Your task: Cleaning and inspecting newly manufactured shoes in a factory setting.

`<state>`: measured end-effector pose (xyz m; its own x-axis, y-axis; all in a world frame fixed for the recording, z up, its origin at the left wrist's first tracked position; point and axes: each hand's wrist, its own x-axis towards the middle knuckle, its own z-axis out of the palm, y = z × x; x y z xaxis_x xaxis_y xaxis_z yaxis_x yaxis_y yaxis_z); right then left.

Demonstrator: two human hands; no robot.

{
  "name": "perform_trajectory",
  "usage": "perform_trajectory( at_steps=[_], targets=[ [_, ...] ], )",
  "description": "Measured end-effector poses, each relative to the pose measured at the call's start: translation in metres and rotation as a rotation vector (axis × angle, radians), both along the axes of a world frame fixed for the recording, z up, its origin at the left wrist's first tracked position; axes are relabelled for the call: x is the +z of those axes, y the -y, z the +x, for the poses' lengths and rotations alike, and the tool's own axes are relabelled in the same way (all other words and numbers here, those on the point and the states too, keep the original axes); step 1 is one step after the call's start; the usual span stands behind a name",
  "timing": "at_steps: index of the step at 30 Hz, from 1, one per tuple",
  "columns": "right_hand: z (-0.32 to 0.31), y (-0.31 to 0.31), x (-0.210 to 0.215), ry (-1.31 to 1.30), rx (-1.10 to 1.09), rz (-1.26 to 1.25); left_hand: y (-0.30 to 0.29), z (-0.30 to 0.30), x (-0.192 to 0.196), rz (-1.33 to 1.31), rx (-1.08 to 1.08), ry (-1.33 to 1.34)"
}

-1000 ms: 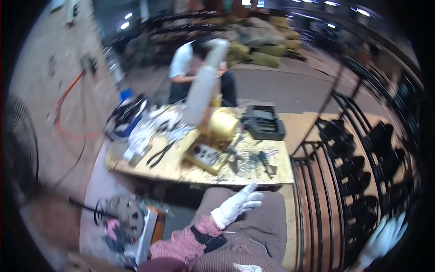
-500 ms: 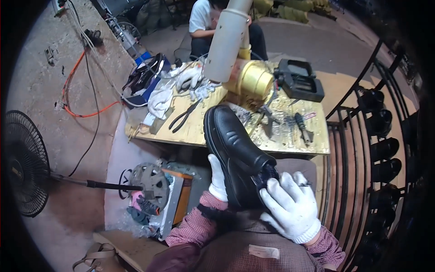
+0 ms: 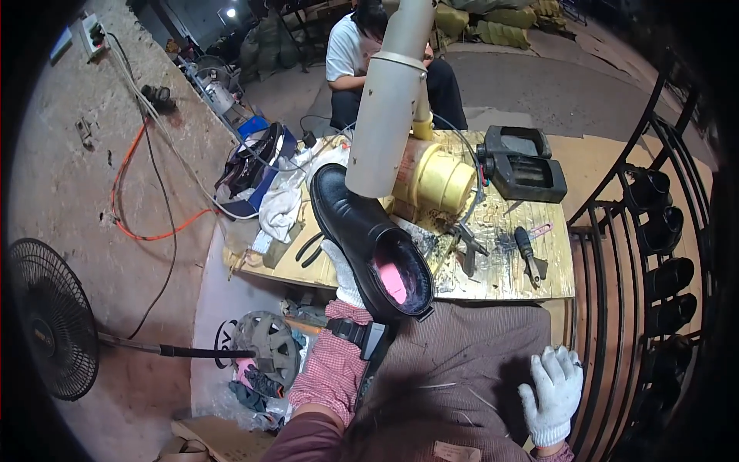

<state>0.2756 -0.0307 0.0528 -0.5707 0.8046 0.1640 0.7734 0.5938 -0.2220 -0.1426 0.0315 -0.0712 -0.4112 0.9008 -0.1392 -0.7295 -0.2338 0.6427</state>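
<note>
Nearest, the right hand (image 3: pixel 553 391) in a white work glove rests low on the brown apron over the person's lap (image 3: pixel 462 362), its fingers (image 3: pixel 568 360) spread loose and gripping nothing. Up and to the left, the left hand (image 3: pixel 344 277), also in a white glove with a red checked sleeve behind it, is under the black leather shoe (image 3: pixel 368 239), fingers wrapped around its side and holding it up. That shoe hangs over the near edge of the tabletop (image 3: pixel 508 269), toe pointing away and to the left, its opening turned upward so the pink lining inside shows. Just beyond it, on the wooden tabletop, a pair of pliers (image 3: pixel 308 248) lies to the left of the shoe, and a screwdriver with a dark handle (image 3: pixel 526 248) lies to the right, well apart from it. Farther back stands a yellow cylindrical machine (image 3: pixel 435 181) with a cream tube (image 3: pixel 385 108) rising toward the camera, touching nothing the hands hold. A black case (image 3: pixel 523 163) sits at the far right corner, and rags (image 3: pixel 281 204) pile at the far left. Beyond the tabletop another person in a white shirt (image 3: pixel 350 50) sits. A black floor fan (image 3: pixel 50 319) stands off to the left, and dark shoes (image 3: pixel 666 254) line a metal rack on the right.
</note>
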Motion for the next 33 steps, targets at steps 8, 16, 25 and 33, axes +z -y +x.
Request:
perform_trajectory(
  at_steps=[8,16,25,33],
  targets=[
    [0.0,-0.029,-0.029,-0.012,0.023,0.025,-0.025,0.034,0.056,-0.165,-0.013,0.193],
    [-0.013,-0.042,-0.026,-0.027,0.087,0.01,-0.013,0.029,0.056,-0.098,-0.014,0.269],
    [-0.017,-0.027,-0.04,-0.107,0.138,-0.022,0.052,0.041,-0.008,-0.019,0.023,0.15],
    [-0.12,-0.07,0.048,-0.416,1.182,-0.099,0.128,0.098,0.064,-0.277,-0.568,0.286]
  ],
)
